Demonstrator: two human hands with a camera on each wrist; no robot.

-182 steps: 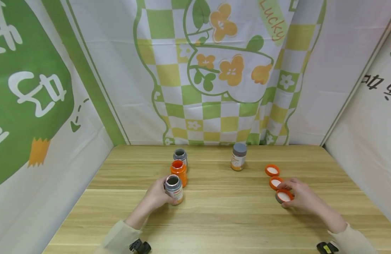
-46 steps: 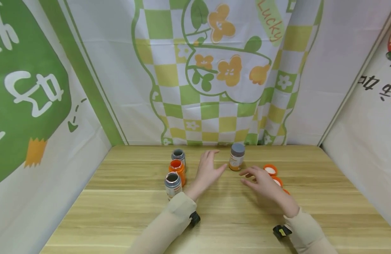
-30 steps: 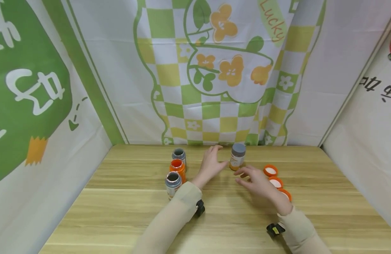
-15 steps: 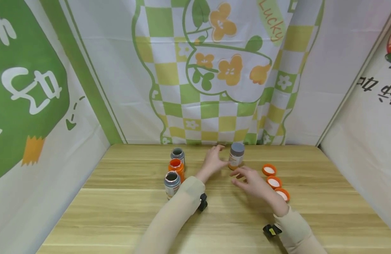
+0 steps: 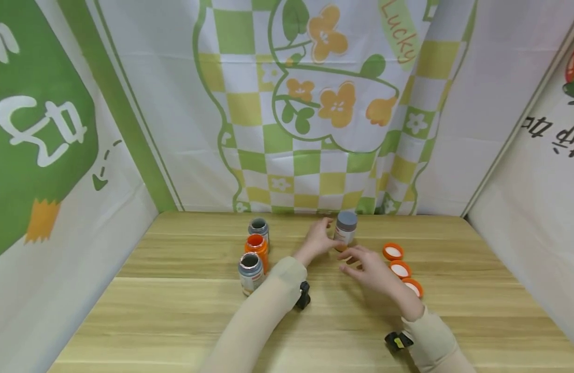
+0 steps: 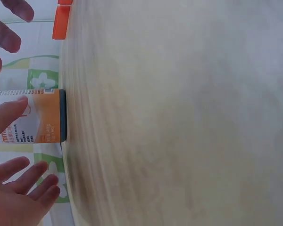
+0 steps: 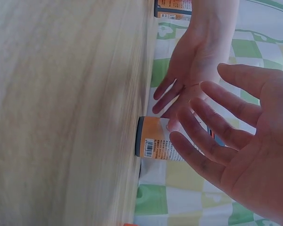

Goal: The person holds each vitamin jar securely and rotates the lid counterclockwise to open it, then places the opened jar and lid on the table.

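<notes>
A lidded pill bottle with a grey cap and a white-and-orange label stands upright near the table's back edge. My left hand is at its left side, thumb in front and fingers toward the back. In the left wrist view the thumb overlaps the label of the bottle, while the other fingers are spread apart from it. My right hand hovers just in front and to the right, fingers loosely bent and holding nothing. The right wrist view shows the right hand overlapping the upper part of the bottle.
On the left stand three uncapped bottles in a row: a grey one at the back, an orange one, and a grey one in front. Three upturned orange-rimmed lids lie in a row on the right. A printed curtain hangs behind the table.
My left hand has left the front grey open bottle and moved right to the capped bottle. My right hand has let go of the front lid and moved left toward the same bottle.
</notes>
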